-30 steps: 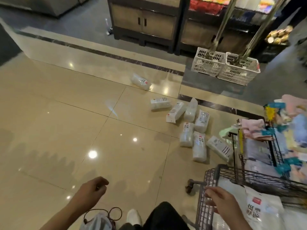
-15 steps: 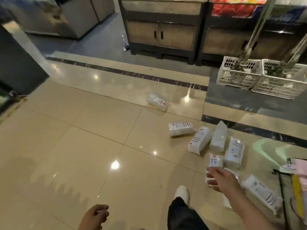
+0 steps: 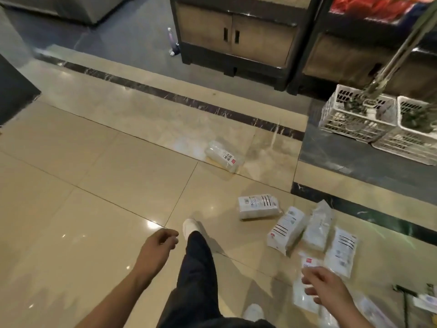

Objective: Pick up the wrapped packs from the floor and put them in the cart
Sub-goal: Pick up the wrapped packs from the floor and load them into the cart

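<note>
Several wrapped packs [image 3: 287, 229] lie clustered on the floor [image 3: 94, 209] toward its right edge, one pack [image 3: 223, 156] apart farther off; my right hand [image 3: 324, 288] hovers spread above the nearest, my left hand [image 3: 157, 249] hangs loosely curled, holding nothing
</note>
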Demonstrator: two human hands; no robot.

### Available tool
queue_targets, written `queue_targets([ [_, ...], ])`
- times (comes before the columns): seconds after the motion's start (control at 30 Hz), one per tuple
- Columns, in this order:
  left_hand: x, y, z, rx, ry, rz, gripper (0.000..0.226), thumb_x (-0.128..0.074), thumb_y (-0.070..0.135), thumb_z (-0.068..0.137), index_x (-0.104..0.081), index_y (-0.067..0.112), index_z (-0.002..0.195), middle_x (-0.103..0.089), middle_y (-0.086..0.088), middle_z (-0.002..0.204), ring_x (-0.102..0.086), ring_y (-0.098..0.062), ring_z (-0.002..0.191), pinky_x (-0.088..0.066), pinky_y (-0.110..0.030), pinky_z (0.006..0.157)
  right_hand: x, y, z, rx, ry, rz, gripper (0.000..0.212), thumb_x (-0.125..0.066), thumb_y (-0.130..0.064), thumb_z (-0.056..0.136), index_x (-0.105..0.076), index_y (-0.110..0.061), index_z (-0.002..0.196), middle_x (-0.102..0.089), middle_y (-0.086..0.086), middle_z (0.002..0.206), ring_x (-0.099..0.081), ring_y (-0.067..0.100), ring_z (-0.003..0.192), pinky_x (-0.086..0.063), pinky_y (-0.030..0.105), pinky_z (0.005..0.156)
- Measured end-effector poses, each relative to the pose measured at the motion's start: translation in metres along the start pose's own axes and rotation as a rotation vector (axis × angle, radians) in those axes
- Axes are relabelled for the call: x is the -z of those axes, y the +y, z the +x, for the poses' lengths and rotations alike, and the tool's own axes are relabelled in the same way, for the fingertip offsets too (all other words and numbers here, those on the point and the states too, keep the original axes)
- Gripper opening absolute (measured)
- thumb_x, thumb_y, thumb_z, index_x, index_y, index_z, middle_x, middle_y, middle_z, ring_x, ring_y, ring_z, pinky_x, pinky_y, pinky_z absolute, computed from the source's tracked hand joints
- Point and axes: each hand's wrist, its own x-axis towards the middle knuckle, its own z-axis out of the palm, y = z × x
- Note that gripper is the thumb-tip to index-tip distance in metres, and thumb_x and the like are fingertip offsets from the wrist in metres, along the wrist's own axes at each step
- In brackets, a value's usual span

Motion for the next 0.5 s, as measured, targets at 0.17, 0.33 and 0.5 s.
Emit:
queue_targets([
  [0.17,0.021,0.090,0.130,-0.086,-0.183,0.115,0.016,-0.061,0.020,0.100,-0.072,0.030,0.105,-0.075,0.011,0.104,-0.070,-0.008,0.097,-0.053,-0.027,0.083,-0.022,-0.030,0.028,-0.179,0.197,0.052,0.008,-0.071,-0.003,0.095,-0.078,0.001,0.093,-0.075,0.029,0.085,-0.063,0.034,0.061,-0.049,0.039,0.053],
  [0.33,0.050,0.160,0.234,-0.168,-0.328,0.326,0.017,-0.058,0.021,0.101,-0.071,0.027,0.110,-0.072,0.011,0.106,-0.065,-0.005,0.096,-0.043,-0.014,0.075,-0.064,-0.105,0.063,-0.318,0.101,0.070,0.006,-0.073,-0.009,0.095,-0.077,-0.005,0.095,-0.077,0.026,0.095,-0.070,0.037,0.074,-0.053,0.036,0.067],
  [0.5,0.056,0.185,0.338,-0.174,-0.331,0.499,0.021,-0.056,0.021,0.101,-0.071,0.025,0.115,-0.073,0.009,0.106,-0.068,-0.007,0.094,-0.045,-0.016,0.072,-0.134,-0.184,0.142,-0.301,0.137,0.087,0.008,-0.076,-0.029,0.093,-0.073,-0.021,0.093,-0.077,0.004,0.089,-0.074,0.027,0.074,-0.055,0.040,0.082],
])
